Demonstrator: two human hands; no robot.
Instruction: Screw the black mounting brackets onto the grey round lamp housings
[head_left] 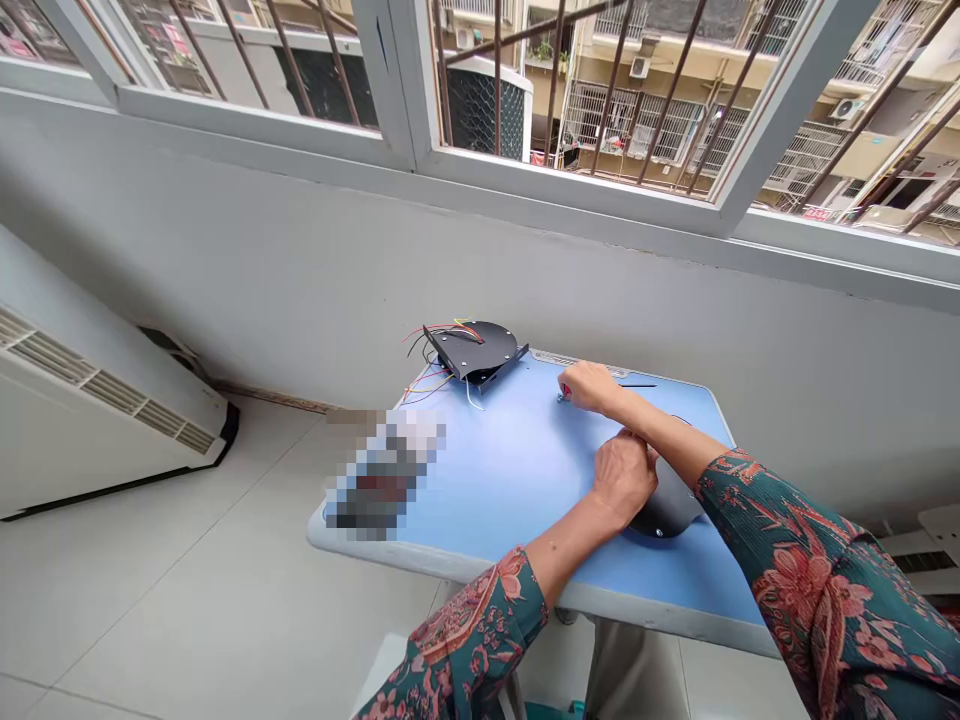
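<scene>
On the bench (510,480), my right hand (589,386) is curled beside small metal bits (561,399), its grip hidden. Rightward, my left hand (626,470) bends over the black plate (667,505), hold unclear; it looks stiff, light and slippery, best taken by its rim.

Right of centre, the bare left hand (626,470) is at a black, rounded flat plate (667,508); higher up, the bare right hand (589,387) curls beside small metal pieces (560,398) on a pale-blue tabletop (495,480). Near the centre, a black layered-plate assembly (487,350) trails thin coloured wires (469,394).
</scene>
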